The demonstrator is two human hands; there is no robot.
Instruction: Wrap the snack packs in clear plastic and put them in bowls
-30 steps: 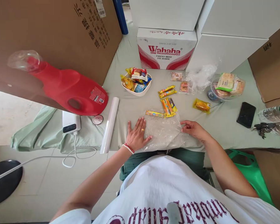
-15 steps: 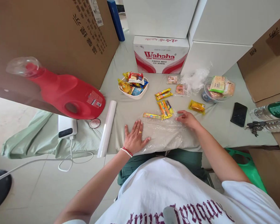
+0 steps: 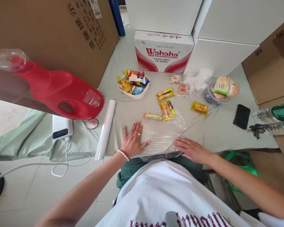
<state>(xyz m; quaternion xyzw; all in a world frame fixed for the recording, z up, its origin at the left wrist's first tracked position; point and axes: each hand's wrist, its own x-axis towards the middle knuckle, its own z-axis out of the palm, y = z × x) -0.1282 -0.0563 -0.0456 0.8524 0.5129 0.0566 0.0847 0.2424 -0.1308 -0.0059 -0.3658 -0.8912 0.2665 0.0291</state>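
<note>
A sheet of clear plastic film [image 3: 159, 135] lies on the cloth-covered table [image 3: 134, 108], its near part hanging over the front edge. My left hand [image 3: 133, 140] presses flat on the film's left side, fingers stretched out. On the right side my right hand [image 3: 190, 148] rests flat on the film with its fingers extended. Just beyond the hands, a yellow snack stick [image 3: 153, 117] and several orange-yellow wrapped sticks [image 3: 165, 109] sit on the film's far part. Two more yellow sticks [image 3: 165, 94] lie behind them. A wrapped cake [image 3: 200, 108] is farther right.
A white bowl of snacks [image 3: 142, 95], a clear tub of packets [image 3: 224, 100] and a Wahaha box [image 3: 164, 52] stand behind. Left are a film roll [image 3: 105, 129], red jug [image 3: 68, 90] and power bank [image 3: 62, 127]; right, a phone [image 3: 241, 116] and bottles [image 3: 282, 112].
My right hand has moved from beside the snack sticks toward the table's front edge and flattened. The film under it is drawn tighter and reaches over the edge. My left hand stays flat.
</note>
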